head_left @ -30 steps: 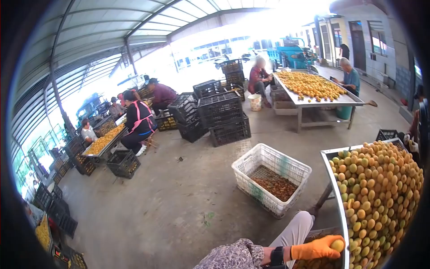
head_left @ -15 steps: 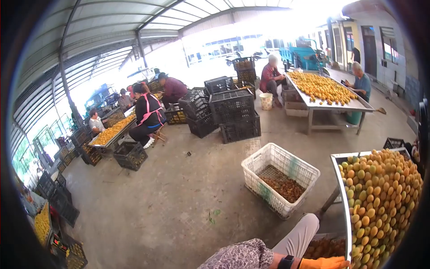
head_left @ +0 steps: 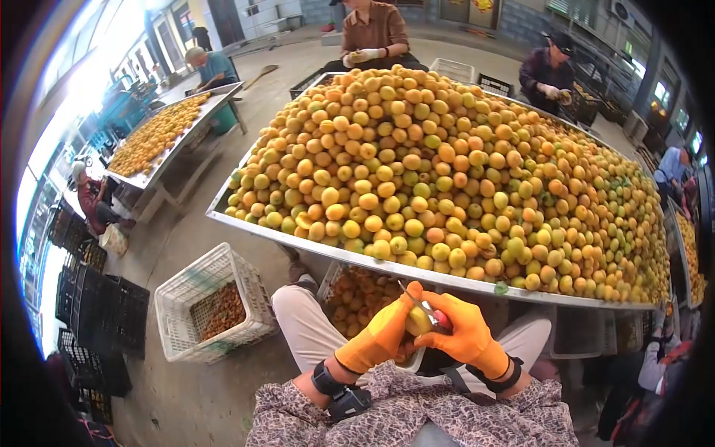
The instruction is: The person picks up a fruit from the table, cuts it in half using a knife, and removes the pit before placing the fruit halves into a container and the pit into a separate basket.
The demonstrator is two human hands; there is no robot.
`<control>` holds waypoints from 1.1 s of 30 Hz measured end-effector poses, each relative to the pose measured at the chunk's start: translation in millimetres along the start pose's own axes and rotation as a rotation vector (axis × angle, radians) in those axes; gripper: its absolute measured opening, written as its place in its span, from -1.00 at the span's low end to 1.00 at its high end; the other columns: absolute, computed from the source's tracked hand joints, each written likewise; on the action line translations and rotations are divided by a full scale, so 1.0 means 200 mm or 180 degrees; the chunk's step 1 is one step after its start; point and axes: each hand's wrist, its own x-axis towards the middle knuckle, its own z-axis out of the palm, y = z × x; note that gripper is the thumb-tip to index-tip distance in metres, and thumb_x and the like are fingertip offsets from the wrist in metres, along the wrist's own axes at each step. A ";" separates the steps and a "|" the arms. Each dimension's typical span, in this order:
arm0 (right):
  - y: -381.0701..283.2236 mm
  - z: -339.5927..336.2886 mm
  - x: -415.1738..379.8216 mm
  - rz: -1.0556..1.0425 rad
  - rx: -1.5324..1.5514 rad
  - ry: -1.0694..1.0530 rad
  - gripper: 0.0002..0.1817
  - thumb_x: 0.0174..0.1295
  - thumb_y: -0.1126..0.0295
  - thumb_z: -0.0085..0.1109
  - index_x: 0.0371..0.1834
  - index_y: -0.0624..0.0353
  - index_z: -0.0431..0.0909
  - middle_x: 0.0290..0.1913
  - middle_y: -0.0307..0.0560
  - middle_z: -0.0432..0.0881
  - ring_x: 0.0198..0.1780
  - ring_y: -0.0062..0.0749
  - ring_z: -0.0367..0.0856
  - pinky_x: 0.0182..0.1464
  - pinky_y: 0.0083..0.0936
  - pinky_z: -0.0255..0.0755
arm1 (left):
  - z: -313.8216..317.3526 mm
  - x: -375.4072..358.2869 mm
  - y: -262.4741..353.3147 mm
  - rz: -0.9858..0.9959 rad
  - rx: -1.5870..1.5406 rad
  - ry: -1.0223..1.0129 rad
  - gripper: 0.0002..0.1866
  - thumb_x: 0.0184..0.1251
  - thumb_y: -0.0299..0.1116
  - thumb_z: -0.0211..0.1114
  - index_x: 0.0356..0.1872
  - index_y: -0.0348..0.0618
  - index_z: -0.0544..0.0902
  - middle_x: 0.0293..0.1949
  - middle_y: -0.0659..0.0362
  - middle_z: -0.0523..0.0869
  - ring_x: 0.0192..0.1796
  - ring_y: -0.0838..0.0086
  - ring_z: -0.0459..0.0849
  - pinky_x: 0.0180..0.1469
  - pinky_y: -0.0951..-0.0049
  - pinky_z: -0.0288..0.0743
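Note:
My left hand (head_left: 380, 339), in an orange glove, is closed around a yellow apricot (head_left: 418, 322) above my lap. Against the fruit, my right hand (head_left: 471, 337), gloved in the same orange, grips a small knife (head_left: 441, 319) with a red handle. A thin metal blade reaches up toward my left thumb; part of it is hidden by the gloves. Just beyond both hands runs the metal rim of a table (head_left: 357, 259), heaped with apricots (head_left: 447, 179). Below that rim, between my knees, a crate (head_left: 328, 279) holds darker fruit pieces (head_left: 361, 298).
A white plastic crate (head_left: 175, 316) with brown scraps stands on the floor to my left. Black crates (head_left: 112, 313) are stacked farther left. Two people (head_left: 372, 33) sit across the table, and another fruit table (head_left: 167, 145) stands at the left back.
My view has swung right and down from the hall to the apricot table. One gloved hand showed at the table edge before; now both are together, holding an apricot and a knife.

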 end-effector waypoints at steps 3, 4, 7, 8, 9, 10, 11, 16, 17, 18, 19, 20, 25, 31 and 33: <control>0.00 -0.03 -0.03 -0.0112 -0.0018 0.0235 -0.25 -0.14 0.18 0.59 0.19 0.11 0.50 -0.23 -0.04 0.64 -0.29 -0.20 0.62 -0.22 -0.44 0.52 | 0.03 0.05 -0.01 0.0247 0.0848 -0.0027 -0.39 0.47 0.26 -0.08 -0.06 -0.13 0.57 -0.42 0.22 0.67 -0.42 0.51 0.64 -0.46 0.53 0.49; -0.01 -0.06 -0.02 -0.0228 -0.0068 0.0249 -0.26 -0.15 0.16 0.60 0.16 0.10 0.51 -0.25 -0.03 0.64 -0.30 -0.18 0.63 -0.23 -0.44 0.52 | 0.07 0.07 0.02 0.0079 0.0179 0.0048 -0.42 0.48 0.22 -0.06 -0.05 -0.13 0.58 -0.42 0.20 0.68 -0.42 0.48 0.65 -0.46 0.51 0.50; -0.07 -0.20 0.07 -0.0818 -0.0521 0.0237 -0.24 -0.15 0.10 0.56 0.17 0.07 0.46 -0.33 0.04 0.65 -0.28 -0.03 0.68 -0.26 -0.27 0.53 | 0.07 0.14 0.09 0.0152 -0.0162 -0.0269 -0.43 0.39 0.24 0.07 -0.14 -0.14 0.61 -0.39 0.13 0.72 -0.39 0.31 0.70 -0.41 0.40 0.56; -0.23 -0.30 0.11 -0.0329 -0.0689 -0.0194 -0.24 -0.15 0.12 0.60 0.14 0.16 0.47 -0.34 0.05 0.66 -0.32 -0.10 0.69 -0.26 -0.33 0.52 | 0.16 0.08 0.16 0.1881 0.1520 0.0073 -0.37 0.36 0.31 0.06 -0.16 -0.17 0.60 -0.41 0.10 0.72 -0.38 0.31 0.71 -0.45 0.42 0.57; -0.21 -0.32 0.14 -0.0701 -0.0850 0.0160 -0.27 -0.14 0.11 0.57 0.13 0.14 0.48 -0.43 0.02 0.63 -0.42 -0.09 0.66 -0.35 -0.30 0.48 | 0.30 0.00 0.33 0.0287 -0.0577 0.0245 -0.39 0.42 0.25 0.02 -0.09 -0.18 0.58 -0.36 0.10 0.71 -0.37 0.37 0.71 -0.46 0.48 0.56; -0.26 -0.35 0.17 -0.0864 -0.0787 0.0245 -0.31 -0.11 0.14 0.52 0.11 0.15 0.49 -0.46 0.02 0.61 -0.45 -0.06 0.64 -0.40 -0.30 0.45 | 0.30 -0.04 0.39 0.0360 -0.0391 0.0037 -0.38 0.43 0.30 -0.07 0.04 -0.08 0.55 -0.35 0.25 0.67 -0.45 0.52 0.64 -0.52 0.55 0.48; -0.31 -0.38 0.20 -0.0869 -0.0789 0.0194 -0.45 -0.06 0.16 0.46 -0.02 0.17 0.53 -0.52 0.02 0.57 -0.47 -0.07 0.63 -0.42 -0.31 0.44 | 0.25 -0.07 0.41 0.0696 -0.0122 -0.0464 -0.37 0.44 0.30 -0.09 0.03 -0.09 0.54 -0.36 0.24 0.66 -0.44 0.50 0.65 -0.58 0.53 0.46; -0.47 -0.47 0.27 -0.0698 -0.0362 0.0221 -0.58 -0.02 0.08 0.28 -0.25 0.21 0.56 -0.45 0.15 0.64 -0.35 0.12 0.65 -0.27 -0.17 0.53 | 0.28 -0.10 0.49 0.1545 -0.0607 -0.1313 -0.41 0.50 0.24 -0.16 -0.02 -0.12 0.53 -0.38 0.21 0.64 -0.48 0.49 0.64 -0.58 0.53 0.50; -0.44 -0.44 0.27 -0.0763 -0.0400 0.0415 -0.58 -0.02 0.08 0.29 -0.23 0.19 0.57 -0.43 0.12 0.65 -0.34 0.10 0.65 -0.26 -0.18 0.53 | 0.30 -0.11 0.48 0.1560 -0.0728 -0.0902 -0.41 0.50 0.23 -0.15 0.00 -0.13 0.53 -0.33 0.20 0.65 -0.43 0.48 0.65 -0.54 0.53 0.52; -0.42 -0.41 0.28 -0.0898 -0.0428 0.0598 -0.57 -0.02 0.08 0.30 -0.20 0.17 0.57 -0.41 0.09 0.65 -0.32 0.08 0.65 -0.25 -0.19 0.52 | 0.32 -0.14 0.48 0.1643 -0.0825 -0.0465 -0.41 0.50 0.22 -0.14 0.02 -0.15 0.52 -0.29 0.19 0.65 -0.39 0.48 0.66 -0.50 0.54 0.54; -0.36 -0.34 0.27 -0.1152 -0.0513 0.0857 -0.51 -0.02 0.05 0.34 -0.08 0.10 0.58 -0.35 0.02 0.66 -0.29 0.01 0.66 -0.25 -0.21 0.51 | 0.31 -0.09 0.41 0.2036 -0.0254 0.0525 -0.38 0.49 0.24 -0.14 0.07 -0.16 0.51 -0.23 0.18 0.65 -0.29 0.45 0.67 -0.35 0.54 0.58; -0.32 -0.29 0.23 -0.1183 -0.0523 0.0931 -0.41 -0.01 -0.01 0.37 0.06 0.06 0.56 -0.28 -0.01 0.68 -0.27 -0.04 0.67 -0.25 -0.24 0.52 | 0.27 -0.07 0.33 0.2180 -0.0235 0.0233 -0.43 0.54 0.14 -0.15 0.13 -0.18 0.47 -0.18 0.19 0.64 -0.16 0.48 0.66 -0.18 0.53 0.55; -0.11 -0.14 0.10 -0.0642 0.0317 0.0316 -0.16 -0.09 0.14 0.59 0.27 0.27 0.42 -0.09 0.07 0.69 -0.09 -0.30 0.71 -0.03 -0.48 0.51 | -0.02 0.09 0.11 0.3659 0.3560 0.0425 -0.45 0.37 -0.24 0.25 0.25 -0.35 0.34 0.00 -0.01 0.62 0.05 0.20 0.59 0.17 0.23 0.43; 0.01 0.10 0.09 -0.1098 0.0751 0.0955 -0.27 0.01 0.05 0.50 0.19 0.22 0.47 -0.04 0.10 0.68 -0.09 -0.09 0.72 -0.07 -0.43 0.56 | 0.06 0.02 0.04 0.2182 0.1522 0.0711 -0.38 0.56 0.14 -0.24 0.08 -0.27 0.49 -0.19 0.14 0.62 -0.19 0.50 0.56 -0.11 0.48 0.46; 0.00 0.15 0.08 -0.0996 0.0984 0.1060 -0.30 0.08 0.00 0.44 0.17 0.26 0.47 -0.11 0.11 0.68 -0.16 -0.16 0.72 -0.13 -0.47 0.56 | 0.15 -0.06 0.11 0.2232 0.1468 0.0687 -0.43 0.56 0.10 -0.19 0.04 -0.25 0.52 -0.27 0.19 0.62 -0.28 0.59 0.52 -0.22 0.56 0.42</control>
